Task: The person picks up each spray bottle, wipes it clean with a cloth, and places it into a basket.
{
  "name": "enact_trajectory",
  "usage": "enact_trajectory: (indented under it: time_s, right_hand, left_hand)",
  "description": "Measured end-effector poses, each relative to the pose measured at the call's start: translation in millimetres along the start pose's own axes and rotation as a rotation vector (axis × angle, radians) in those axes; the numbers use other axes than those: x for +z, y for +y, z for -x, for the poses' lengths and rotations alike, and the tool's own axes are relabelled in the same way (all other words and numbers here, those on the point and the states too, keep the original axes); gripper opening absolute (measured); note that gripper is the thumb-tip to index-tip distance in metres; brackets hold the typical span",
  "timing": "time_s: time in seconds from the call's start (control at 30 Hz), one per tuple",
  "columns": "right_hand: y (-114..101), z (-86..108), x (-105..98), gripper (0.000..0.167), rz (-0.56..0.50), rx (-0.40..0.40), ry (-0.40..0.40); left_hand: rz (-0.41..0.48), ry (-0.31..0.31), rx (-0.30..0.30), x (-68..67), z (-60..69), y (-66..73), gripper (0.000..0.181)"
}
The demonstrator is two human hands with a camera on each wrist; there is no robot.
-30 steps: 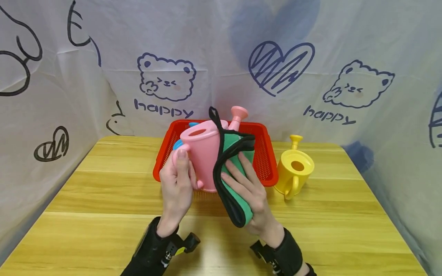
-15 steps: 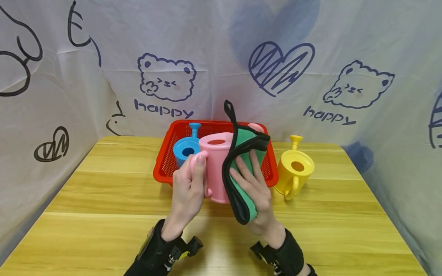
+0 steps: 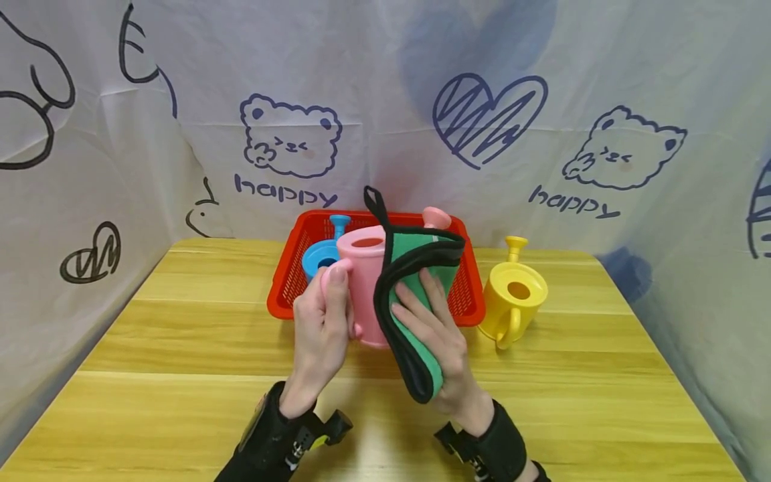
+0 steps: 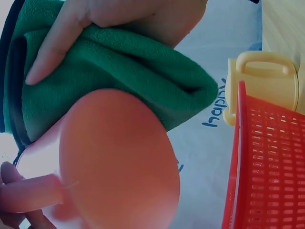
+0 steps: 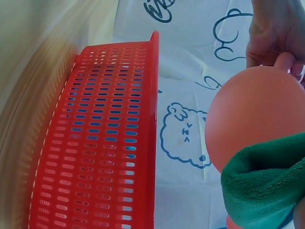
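Compared with half a second ago, the pink watering can (image 3: 364, 294) and the green microfibre cloth (image 4: 109, 67) both sit further left, and the cloth's black-trimmed edge now overlaps the right end of the can's rim. A full second ago the can was further left again and hid more of the blue watering can (image 3: 316, 254). Cloth and can stay in contact throughout, so the cloth seems to be rubbing along the can's right wall rather than merely resting there.

The can is held upright or nearly so, in the air at the near edge of the red basket (image 3: 283, 281); its round base (image 4: 119, 157) shows in the left wrist view. The spout's rose (image 3: 436, 217) shows beyond the cloth, at the far right.

The left hand (image 3: 325, 318) grips the can's handle (image 4: 33, 193), thumb laid over the top. The right hand (image 3: 442, 348) reaches in from the near right, its visible fingers fairly straight across the cloth, pressing it against the can; its thumb is hidden.

The blue can stays in the basket's left part, and the yellow watering can (image 3: 500, 301) stands on the table (image 3: 181, 375), just right of the basket.
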State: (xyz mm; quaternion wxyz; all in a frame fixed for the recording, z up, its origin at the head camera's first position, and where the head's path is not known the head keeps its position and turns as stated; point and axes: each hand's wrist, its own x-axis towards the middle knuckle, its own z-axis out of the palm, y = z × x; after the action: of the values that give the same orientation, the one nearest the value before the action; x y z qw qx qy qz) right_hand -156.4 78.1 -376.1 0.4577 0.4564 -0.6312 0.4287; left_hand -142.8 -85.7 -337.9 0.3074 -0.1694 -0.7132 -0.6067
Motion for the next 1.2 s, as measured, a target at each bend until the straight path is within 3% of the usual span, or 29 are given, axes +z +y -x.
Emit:
enact_trajectory:
  time_s: [0.1,0.2,0.33,0.43,0.7,0.9,1.2]
  right_hand:
    - [0,-3.1,-2,0.039,-0.068,0.027,0.057]
    - [1,-7.2,-5,0.035,-0.093,0.048,0.179]
    - [3,-8.9,-11,0.029,-0.065,0.119,0.375]
    - [4,-8.0,-16,0.031,-0.052,0.189,0.462]
    - [9,-8.7,-26,0.027,-0.039,0.247,0.544]
    - [11,-11.3,-32,0.025,-0.043,0.303,0.594]
    - [16,-17.2,-46,0.027,-0.098,0.36,0.697]
  left_hand:
    - [-0.009,0.019,-0.006,-1.5,-1.8,0.0,0.028]
    - [-0.01,0.031,-0.022,-3.9,-3.3,-0.4,0.029]
    - [-0.008,0.03,-0.055,-6.2,-6.0,-2.5,0.029]
    - [-0.02,0.029,-0.084,-8.5,-8.6,-4.4,0.029]
    - [-0.08,0.037,-0.123,-13.9,-19.7,-8.0,0.032]
    - [-0.008,0.041,-0.159,-17.9,-32.7,-12.2,0.031]
    - [0.215,0.046,-0.409,-17.9,-63.7,-25.3,0.033]
